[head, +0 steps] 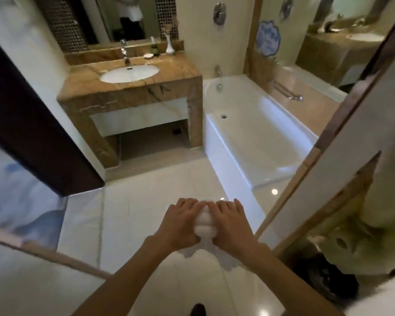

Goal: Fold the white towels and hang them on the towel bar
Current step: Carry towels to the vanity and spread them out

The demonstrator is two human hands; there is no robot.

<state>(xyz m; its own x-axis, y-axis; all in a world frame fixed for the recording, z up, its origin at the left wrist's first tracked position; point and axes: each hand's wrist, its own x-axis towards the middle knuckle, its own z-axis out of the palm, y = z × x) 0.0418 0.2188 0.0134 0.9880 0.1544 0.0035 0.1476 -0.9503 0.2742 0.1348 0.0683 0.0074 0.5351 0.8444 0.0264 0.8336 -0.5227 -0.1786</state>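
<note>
Our left hand and right hand, side by side, both curl over one bunched white towel gripped between them. Far ahead-left of them stands one bench with one sink; ahead-right, one bathtub.

The floor below you was glossy pale tile. At its far side stood a brown marble vanity counter, and a white bathtub sat on the floor right against the counter's right end. A white basin was sunk in the counter's top, with a chrome tap at the back edge behind it. Near the back right corner you had a small white dish, a dark bottle and a white vase close together.
</note>
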